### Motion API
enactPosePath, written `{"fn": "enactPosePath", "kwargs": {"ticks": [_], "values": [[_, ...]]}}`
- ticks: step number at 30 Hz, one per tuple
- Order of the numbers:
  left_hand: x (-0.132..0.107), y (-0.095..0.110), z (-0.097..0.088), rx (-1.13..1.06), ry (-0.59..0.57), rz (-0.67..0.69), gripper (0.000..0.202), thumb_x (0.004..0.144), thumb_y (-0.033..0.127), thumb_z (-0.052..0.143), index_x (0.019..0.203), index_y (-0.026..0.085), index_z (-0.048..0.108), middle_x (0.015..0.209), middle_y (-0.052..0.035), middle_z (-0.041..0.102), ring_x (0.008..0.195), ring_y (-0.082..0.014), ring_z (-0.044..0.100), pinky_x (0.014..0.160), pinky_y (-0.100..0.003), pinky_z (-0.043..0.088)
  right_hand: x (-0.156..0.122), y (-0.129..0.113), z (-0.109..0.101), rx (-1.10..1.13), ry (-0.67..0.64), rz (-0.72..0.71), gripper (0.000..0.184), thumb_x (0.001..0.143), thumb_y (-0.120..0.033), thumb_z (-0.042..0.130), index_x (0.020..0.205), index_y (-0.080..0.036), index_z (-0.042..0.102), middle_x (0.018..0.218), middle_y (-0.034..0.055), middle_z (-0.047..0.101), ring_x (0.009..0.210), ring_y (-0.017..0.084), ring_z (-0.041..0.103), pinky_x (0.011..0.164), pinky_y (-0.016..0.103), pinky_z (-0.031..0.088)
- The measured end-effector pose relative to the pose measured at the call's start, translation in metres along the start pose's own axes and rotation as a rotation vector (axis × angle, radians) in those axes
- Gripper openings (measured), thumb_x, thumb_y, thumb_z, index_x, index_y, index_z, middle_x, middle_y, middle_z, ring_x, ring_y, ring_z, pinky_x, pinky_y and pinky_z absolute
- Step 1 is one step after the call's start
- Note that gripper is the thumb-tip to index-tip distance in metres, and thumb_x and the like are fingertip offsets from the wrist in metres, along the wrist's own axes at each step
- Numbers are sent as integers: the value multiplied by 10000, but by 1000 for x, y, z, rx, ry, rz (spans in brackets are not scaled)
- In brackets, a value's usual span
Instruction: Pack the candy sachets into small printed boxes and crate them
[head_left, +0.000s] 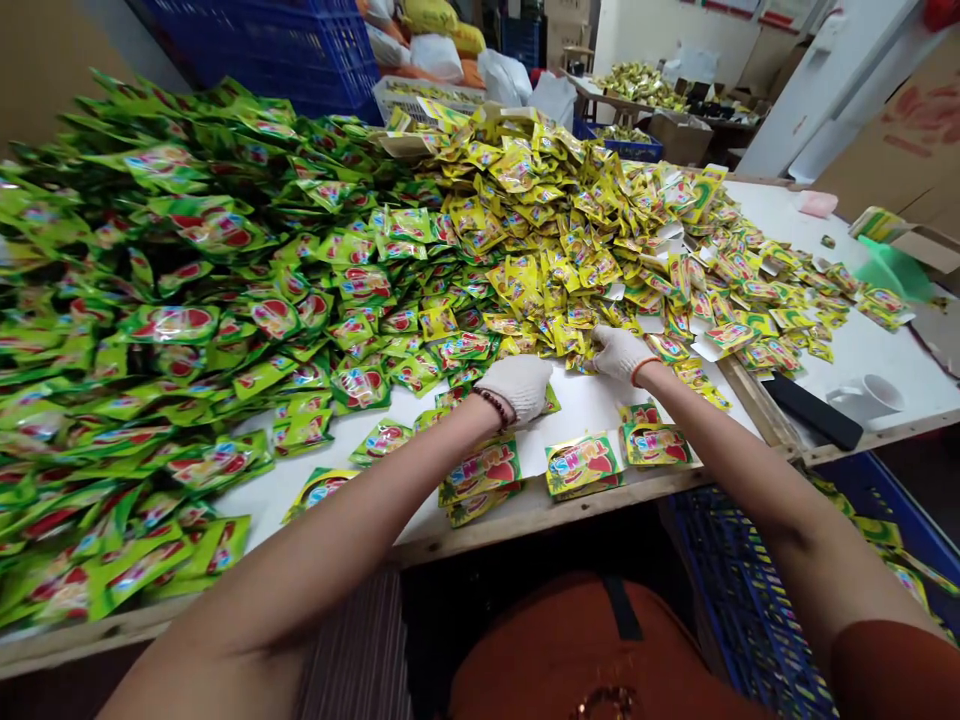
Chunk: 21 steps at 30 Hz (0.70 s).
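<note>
Now at yellow sachets [564, 336] with right hand [621, 353], by green sachets [463, 349] with left hand [519, 386]; can't tell either grip. Probably light, slippery: pinch sealed edges!

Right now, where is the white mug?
In the head view, the white mug stands at right on the table, just right of the black oblong object.

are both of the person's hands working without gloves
No, the left hand and the right hand both wear whitish gloves, the right one at the yellow packets.
</note>
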<state>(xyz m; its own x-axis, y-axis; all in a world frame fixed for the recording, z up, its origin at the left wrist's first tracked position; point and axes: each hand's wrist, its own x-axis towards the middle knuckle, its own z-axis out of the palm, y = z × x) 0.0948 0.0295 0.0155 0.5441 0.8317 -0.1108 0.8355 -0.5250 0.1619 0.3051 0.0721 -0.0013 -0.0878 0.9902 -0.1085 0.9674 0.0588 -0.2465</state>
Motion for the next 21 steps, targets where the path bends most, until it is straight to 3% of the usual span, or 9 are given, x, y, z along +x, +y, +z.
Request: {"fn": "enactPosePath", "kwargs": {"ticks": [4,6,9,12,14,15,18,21], "values": [[-9,-8,-5,-87,47,-42,145,752,269,673,878,196,673,890,-81,719,786,-235,655,656,-300,459,-8,12,2,39,-2,52,391,646,-391,825,916,-161,661,878,55,686,781,192,606,657,260,447],[-18,-13,-8,-235,150,-89,63,782,274,633,791,213,621,762,-22,662,677,-186,583,588,-278,398,-17,15,1,93,33,57,369,642,-378,822,885,-168,640,850,31,669,780,174,591,642,244,434],[-31,-18,-10,-566,385,-201,155,761,280,654,689,214,534,618,33,524,593,-140,460,557,-258,328,-35,12,-4,237,54,59,274,717,-332,749,893,-181,602,720,-15,619,685,141,582,572,221,427],[-35,-18,-8,-924,541,-281,183,760,314,656,688,205,527,598,44,493,563,-117,421,548,-243,325,-59,-8,-11,780,-28,111,316,766,-385,692,967,-196,537,637,-41,574,537,131,583,471,227,448],[-33,-16,-4,-1155,592,-304,215,768,369,658,707,200,541,609,40,511,546,-108,422,528,-234,327,-75,-29,-14,1162,-75,68,431,736,-486,722,976,-215,487,657,-49,575,510,129,600,436,228,464],[-32,-13,-1,-1257,609,-309,239,764,395,669,713,200,541,614,40,517,540,-103,425,519,-228,330,-81,-40,-14,1245,-85,21,472,726,-542,725,962,-224,467,656,-55,571,493,124,594,415,219,453],[-30,-2,5,-1537,596,-309,315,724,437,732,745,201,523,637,50,517,529,-85,433,504,-211,360,-90,-72,-10,1154,-17,-61,441,814,-626,613,921,-234,443,591,-70,534,430,109,523,383,203,382],[-36,11,7,-1750,546,-316,384,700,467,773,781,207,503,611,80,467,491,-63,411,477,-194,374,-86,-90,-4,789,222,-75,326,898,-540,545,885,-227,456,608,-35,537,527,137,541,485,233,401]]}}
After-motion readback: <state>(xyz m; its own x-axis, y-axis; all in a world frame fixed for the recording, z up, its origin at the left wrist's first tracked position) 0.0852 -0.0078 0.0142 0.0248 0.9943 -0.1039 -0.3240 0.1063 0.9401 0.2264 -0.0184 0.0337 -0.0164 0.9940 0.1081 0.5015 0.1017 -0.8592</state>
